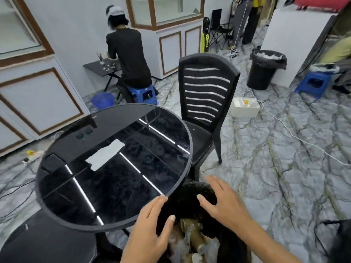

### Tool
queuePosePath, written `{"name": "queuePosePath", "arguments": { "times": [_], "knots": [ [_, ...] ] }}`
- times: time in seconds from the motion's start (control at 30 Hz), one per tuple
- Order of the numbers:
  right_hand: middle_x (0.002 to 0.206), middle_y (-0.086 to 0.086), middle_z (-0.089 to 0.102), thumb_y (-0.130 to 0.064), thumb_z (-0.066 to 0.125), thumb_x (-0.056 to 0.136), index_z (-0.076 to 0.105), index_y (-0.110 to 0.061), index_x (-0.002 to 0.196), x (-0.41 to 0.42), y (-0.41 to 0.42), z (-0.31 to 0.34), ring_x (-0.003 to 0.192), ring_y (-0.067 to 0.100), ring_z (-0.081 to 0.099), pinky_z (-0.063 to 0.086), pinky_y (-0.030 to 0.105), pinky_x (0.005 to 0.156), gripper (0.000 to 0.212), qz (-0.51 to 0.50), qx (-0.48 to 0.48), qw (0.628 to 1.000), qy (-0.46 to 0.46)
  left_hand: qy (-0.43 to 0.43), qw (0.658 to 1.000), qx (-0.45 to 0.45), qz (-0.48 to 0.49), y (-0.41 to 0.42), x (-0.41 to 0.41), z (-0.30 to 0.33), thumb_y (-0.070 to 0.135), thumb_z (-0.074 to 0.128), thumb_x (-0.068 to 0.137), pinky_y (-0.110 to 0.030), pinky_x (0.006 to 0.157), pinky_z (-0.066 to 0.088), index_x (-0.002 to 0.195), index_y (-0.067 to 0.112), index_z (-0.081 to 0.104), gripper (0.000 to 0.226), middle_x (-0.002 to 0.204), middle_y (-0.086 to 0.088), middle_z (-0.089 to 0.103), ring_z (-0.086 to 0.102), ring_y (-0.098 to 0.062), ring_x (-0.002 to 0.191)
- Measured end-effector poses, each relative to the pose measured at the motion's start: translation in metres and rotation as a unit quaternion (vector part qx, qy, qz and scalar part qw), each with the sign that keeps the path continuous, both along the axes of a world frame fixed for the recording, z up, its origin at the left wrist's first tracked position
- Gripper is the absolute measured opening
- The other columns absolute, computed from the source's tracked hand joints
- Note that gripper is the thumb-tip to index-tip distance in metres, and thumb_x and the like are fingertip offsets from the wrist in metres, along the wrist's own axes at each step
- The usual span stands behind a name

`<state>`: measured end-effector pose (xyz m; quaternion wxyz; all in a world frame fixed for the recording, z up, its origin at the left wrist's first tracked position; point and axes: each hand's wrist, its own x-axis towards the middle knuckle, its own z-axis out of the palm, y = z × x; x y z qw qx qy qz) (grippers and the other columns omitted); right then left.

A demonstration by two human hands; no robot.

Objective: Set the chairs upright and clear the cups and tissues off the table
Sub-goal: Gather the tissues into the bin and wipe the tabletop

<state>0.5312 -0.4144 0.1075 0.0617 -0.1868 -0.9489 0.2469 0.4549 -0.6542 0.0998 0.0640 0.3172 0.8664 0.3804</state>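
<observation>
The round black glass table (62, 211) shows only reflections on its top. A black slatted chair (205, 92) stands upright at its far right side. Another black chair's seat (43, 242) shows at the lower left, partly under the table. Below the table's near edge a black bin bag (191, 192) holds brown paper cups (195, 236) and white tissues (180, 245). My left hand (152, 230) hovers over the bag's left side with fingers straight, holding nothing. My right hand (222, 204) is spread above the bag's right rim, fingers relaxed and empty.
A person in black sits on a blue stool (144, 93) at a small table at the back. A black lined bin (264, 69), a white box (245, 107), another blue stool (313, 82) and white cables (296, 137) lie on the marble floor to the right.
</observation>
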Motion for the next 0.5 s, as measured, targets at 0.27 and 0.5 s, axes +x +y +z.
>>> {"name": "queuePosePath", "arguments": {
  "times": [0.27,0.5],
  "knots": [
    [0.153,-0.006,0.042,-0.057,0.053,0.092,0.040,-0.018,0.149,-0.062,-0.032,0.035,0.141,0.006,0.034,0.027,0.018,0.112,0.070,0.059,0.013,0.997,0.050,0.049,0.995,-0.034,0.076,-0.061,-0.068,0.016,0.068,0.036,0.088,-0.016,0.111,0.024,0.147,0.033,0.042,0.069,0.147,0.026,0.034,0.018,0.022,0.134],
    [0.153,-0.006,0.040,-0.057,0.051,0.094,0.039,-0.018,0.150,-0.116,-0.073,0.031,0.141,0.008,0.034,0.032,0.024,0.111,0.069,0.101,0.030,0.994,0.041,0.073,0.987,-0.119,0.074,-0.076,-0.129,-0.012,0.064,0.029,0.091,-0.047,0.123,0.022,0.150,0.022,0.040,0.073,0.158,0.009,0.033,0.026,-0.012,0.149]
  ]
}}
